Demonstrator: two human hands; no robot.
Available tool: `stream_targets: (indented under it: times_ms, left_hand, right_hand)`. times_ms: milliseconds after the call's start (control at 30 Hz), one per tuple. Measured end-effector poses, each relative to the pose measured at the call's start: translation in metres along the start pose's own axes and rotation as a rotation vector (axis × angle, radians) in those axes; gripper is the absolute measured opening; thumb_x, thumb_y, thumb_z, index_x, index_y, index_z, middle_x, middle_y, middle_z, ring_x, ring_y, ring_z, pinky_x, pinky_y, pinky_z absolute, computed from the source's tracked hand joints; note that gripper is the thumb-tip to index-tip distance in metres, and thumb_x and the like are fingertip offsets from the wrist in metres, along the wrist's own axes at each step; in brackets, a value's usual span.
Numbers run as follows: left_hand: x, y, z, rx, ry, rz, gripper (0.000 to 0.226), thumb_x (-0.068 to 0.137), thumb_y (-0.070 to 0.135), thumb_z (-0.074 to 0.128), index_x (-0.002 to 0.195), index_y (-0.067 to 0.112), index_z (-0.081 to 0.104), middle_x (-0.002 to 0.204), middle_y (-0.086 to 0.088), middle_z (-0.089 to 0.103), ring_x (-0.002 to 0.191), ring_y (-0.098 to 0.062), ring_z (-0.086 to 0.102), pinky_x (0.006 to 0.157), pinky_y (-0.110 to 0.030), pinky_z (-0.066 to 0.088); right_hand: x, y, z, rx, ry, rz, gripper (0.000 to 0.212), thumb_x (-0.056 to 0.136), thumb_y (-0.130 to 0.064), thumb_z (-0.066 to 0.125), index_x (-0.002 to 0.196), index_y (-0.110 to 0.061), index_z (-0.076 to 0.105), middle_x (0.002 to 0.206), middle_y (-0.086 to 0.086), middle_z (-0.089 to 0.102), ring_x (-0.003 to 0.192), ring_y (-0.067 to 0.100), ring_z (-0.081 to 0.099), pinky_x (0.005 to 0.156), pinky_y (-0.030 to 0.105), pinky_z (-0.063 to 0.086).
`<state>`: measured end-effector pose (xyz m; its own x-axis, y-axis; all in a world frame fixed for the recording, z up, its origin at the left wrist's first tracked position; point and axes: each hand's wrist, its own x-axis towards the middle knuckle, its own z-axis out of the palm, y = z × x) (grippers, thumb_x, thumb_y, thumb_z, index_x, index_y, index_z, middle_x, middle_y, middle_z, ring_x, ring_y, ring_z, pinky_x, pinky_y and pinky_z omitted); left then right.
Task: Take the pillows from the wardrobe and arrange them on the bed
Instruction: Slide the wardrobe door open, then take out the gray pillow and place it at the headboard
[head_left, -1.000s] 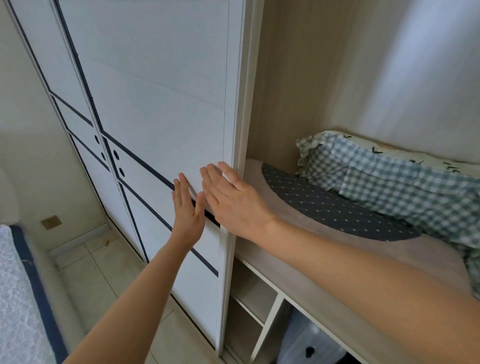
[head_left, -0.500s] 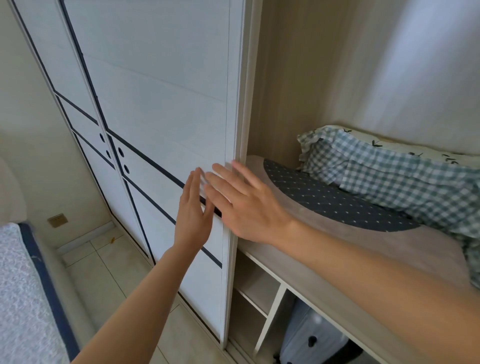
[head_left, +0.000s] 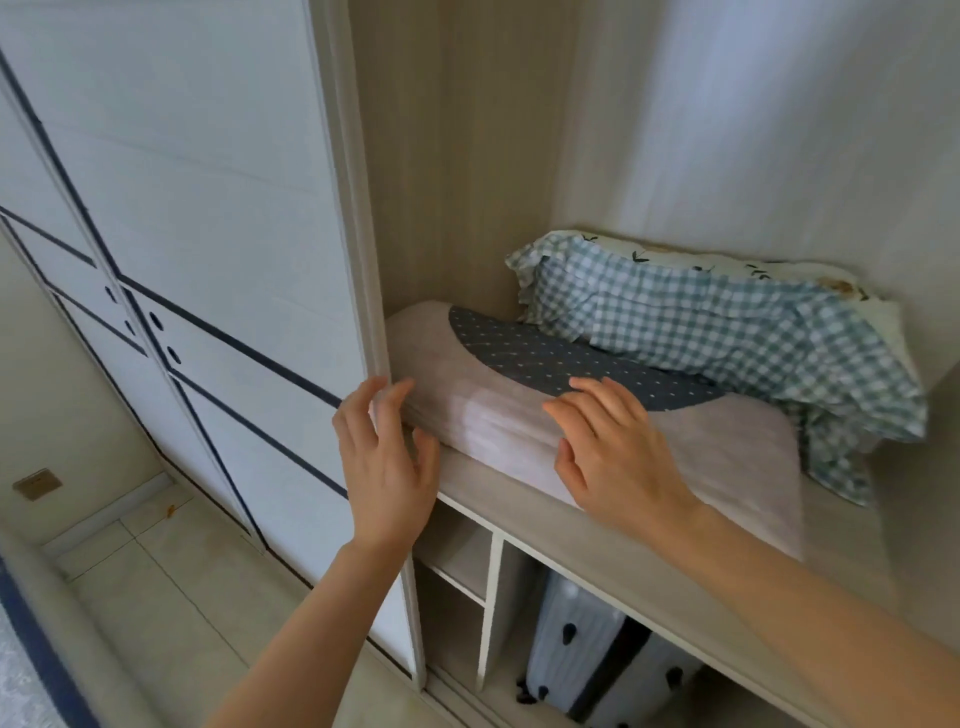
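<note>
**Both hands at the pale pillow on the wardrobe shelf**

A flat, pale pinkish-grey pillow with a dark blue dotted panel (head_left: 524, 405) lies along the light wood-grain wardrobe shelf (head_left: 582, 535), its long side running from about 10 o'clock to 4 o'clock across the view. The dark panel is a curved patch on its upper face, speckled with small light dots; the pale fabric around it looks soft and slightly ridged along the near edge. Behind it, toward 2 o'clock, a blue-and-white checked pillow with a frilled edge (head_left: 727, 343) rests partly on the pale pillow's far side, and a cream pillow with a leaf print (head_left: 727, 265) shows along the back wall behind that.

The left hand (head_left: 387, 467) is at the pillow's near left corner, beside the edge of the white sliding wardrobe door with dark blue lines (head_left: 208, 249). Its grip is spread, fingers apart and slightly curled, the fingertips at the corner; whether they touch the fabric cannot be told. The right hand (head_left: 615, 457) lies at 3 o'clock from the left, its grip also spread, the fingers resting on top of the pale pillow at the border of the dark panel and the thumb down at the near edge. The pillow's near stretch lies between the two hands.

Below the shelf, in an open compartment at 5 o'clock, stands a grey ribbed suitcase (head_left: 587, 649).
</note>
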<state>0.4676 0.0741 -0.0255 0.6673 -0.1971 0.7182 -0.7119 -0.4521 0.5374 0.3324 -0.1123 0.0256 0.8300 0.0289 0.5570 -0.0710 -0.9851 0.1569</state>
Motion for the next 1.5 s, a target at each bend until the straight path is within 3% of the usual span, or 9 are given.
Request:
stream_targets:
  times_ms: [133,367,467,533,633,800,1133,1333,1500]
  left_hand:
    - [-0.012,0.017,0.038,0.105,-0.085,0.13,0.034,0.086,0.011,0.06,0.119,0.008,0.057,0.129,-0.013,0.049,0.118,-0.036,0.046,0.099,-0.048,0.047]
    - [0.011,0.039,0.118,0.079,-0.386,-0.173,0.042,0.092,0.023,0.062,0.132,0.014,0.052,0.14,-0.008,0.045,0.127,-0.028,0.039,0.1,-0.04,0.046]
    - [0.028,0.031,0.148,0.103,-0.494,-0.425,0.056,0.094,0.035,0.055,0.144,0.015,0.036,0.149,-0.01,0.033,0.134,-0.033,0.033,0.106,-0.045,0.039]
    - [0.042,0.024,0.166,0.134,-0.567,-0.745,0.076,0.093,0.047,0.053,0.152,0.015,0.017,0.157,-0.013,0.022,0.139,-0.038,0.029,0.11,-0.051,0.034]
    - [0.056,0.018,0.188,-0.125,-0.509,-1.218,0.103,0.089,0.053,0.06,0.155,0.014,-0.009,0.162,-0.017,0.01,0.145,-0.041,0.024,0.116,-0.051,0.028]
    - [0.054,0.017,0.218,-0.269,-0.329,-1.444,0.118,0.077,0.058,0.072,0.156,0.019,-0.007,0.161,-0.014,0.02,0.14,-0.042,0.033,0.109,-0.058,0.038]
    - [0.04,0.012,0.215,-0.409,-0.213,-1.345,0.101,0.085,0.047,0.069,0.155,0.027,-0.002,0.155,-0.011,0.033,0.135,-0.038,0.039,0.107,-0.053,0.037]
    - [0.018,0.022,0.192,-0.415,-0.216,-1.292,0.099,0.078,0.059,0.07,0.154,0.028,0.014,0.152,-0.005,0.038,0.131,-0.036,0.046,0.105,-0.054,0.043]
    - [0.004,0.029,0.178,-0.465,-0.237,-1.342,0.104,0.068,0.064,0.075,0.15,0.026,0.023,0.142,-0.001,0.045,0.123,-0.03,0.051,0.104,-0.051,0.045]
  right_hand:
    - [-0.031,0.034,0.001,-0.03,-0.054,0.083,0.033,0.084,-0.014,0.053,0.114,-0.004,0.064,0.108,0.01,0.067,0.113,0.031,0.056,0.097,0.046,0.045]
    - [-0.044,0.104,0.026,-0.072,-0.172,0.227,0.03,0.084,-0.02,0.064,0.11,-0.005,0.066,0.1,0.01,0.069,0.099,0.03,0.061,0.084,0.042,0.051]
    - [-0.03,0.136,0.05,-0.071,-0.274,0.268,0.036,0.088,-0.03,0.061,0.115,-0.006,0.064,0.105,0.01,0.068,0.1,0.029,0.061,0.083,0.041,0.052]
    - [-0.016,0.157,0.069,-0.036,-0.366,0.328,0.044,0.095,-0.039,0.048,0.125,-0.007,0.057,0.117,0.009,0.063,0.109,0.027,0.056,0.086,0.039,0.051]
    - [0.006,0.193,0.1,0.034,-0.504,0.397,0.056,0.099,-0.048,0.035,0.137,-0.008,0.045,0.133,0.011,0.053,0.122,0.029,0.048,0.093,0.04,0.048]
    - [0.035,0.233,0.146,0.193,-0.735,0.505,0.072,0.096,-0.06,0.028,0.149,-0.01,0.027,0.151,0.015,0.036,0.135,0.037,0.035,0.108,0.05,0.035]
    - [0.018,0.229,0.157,0.089,-0.727,0.519,0.078,0.083,-0.077,0.019,0.136,-0.023,0.036,0.133,0.011,0.051,0.115,0.041,0.049,0.094,0.055,0.04]
    - [0.005,0.239,0.133,0.134,-0.725,0.594,0.065,0.088,-0.072,0.016,0.101,-0.018,0.051,0.103,0.007,0.061,0.087,0.027,0.059,0.082,0.049,0.051]
    - [0.015,0.233,0.15,0.331,-0.661,0.674,0.056,0.099,-0.052,0.028,0.141,-0.017,0.039,0.136,0.015,0.051,0.114,0.031,0.054,0.1,0.038,0.04]
